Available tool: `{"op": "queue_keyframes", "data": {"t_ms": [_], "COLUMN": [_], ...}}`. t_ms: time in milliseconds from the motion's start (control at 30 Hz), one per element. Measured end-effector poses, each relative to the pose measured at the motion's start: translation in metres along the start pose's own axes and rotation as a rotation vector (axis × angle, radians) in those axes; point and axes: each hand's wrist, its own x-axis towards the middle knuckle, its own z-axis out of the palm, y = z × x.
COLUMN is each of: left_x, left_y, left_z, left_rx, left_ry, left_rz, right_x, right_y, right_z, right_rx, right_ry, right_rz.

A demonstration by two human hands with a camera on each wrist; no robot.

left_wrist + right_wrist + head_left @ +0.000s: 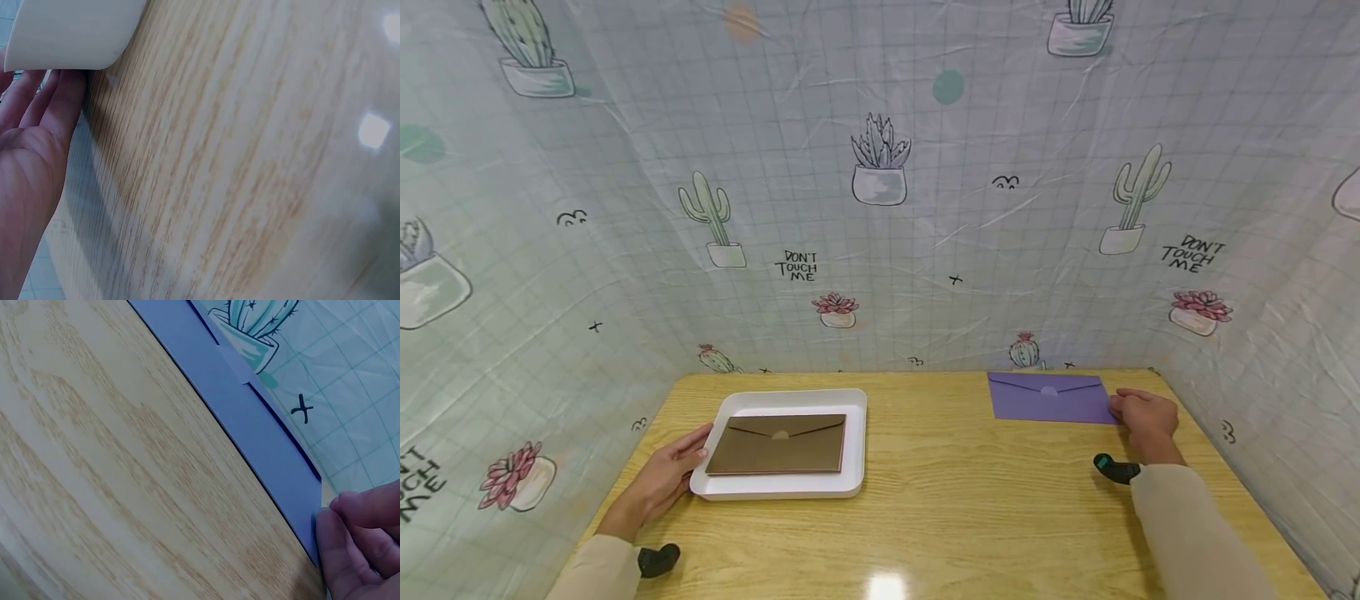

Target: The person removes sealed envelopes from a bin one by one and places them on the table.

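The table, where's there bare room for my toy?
Between the white tray and purple envelope, and nearer, between the sleeves. It's crowded left, where the left hand, tray and brown envelope are, and back right, around the right hand.

Small screened-off booth; whether it stands in a home, office or lab, cannot tell. Creased sheeting [940, 233] on left, front and right, printed with grid lines, potted cacti [880, 179] and lettering [797, 266], "DON'T TOUCH ME". Wood-grain counter [940, 483] within, far edge close against the front sheeting. Bright reflected light [886, 586] on the glossy top, nearer side.
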Motion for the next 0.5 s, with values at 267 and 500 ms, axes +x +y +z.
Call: {"op": "queue_keyframes", "data": {"t_ms": [267, 500], "left_x": [0.0006, -0.0007], "left_y": [-0.0001, 0.0007], "left_z": [-0.0002, -0.0001], "left_rx": [0.004, 0.0], "left_ry": [-0.005, 0.002], "left_rz": [0.001, -0.002], "right_x": [-0.006, -0.0046], "right_y": [-0.0032, -0.0035], "right_z": [-0.0003, -0.0005], "right_rx": [-0.06, 0.066], "right_ry": [0.006, -0.028], "right_rz": [-0.023, -0.022]}}
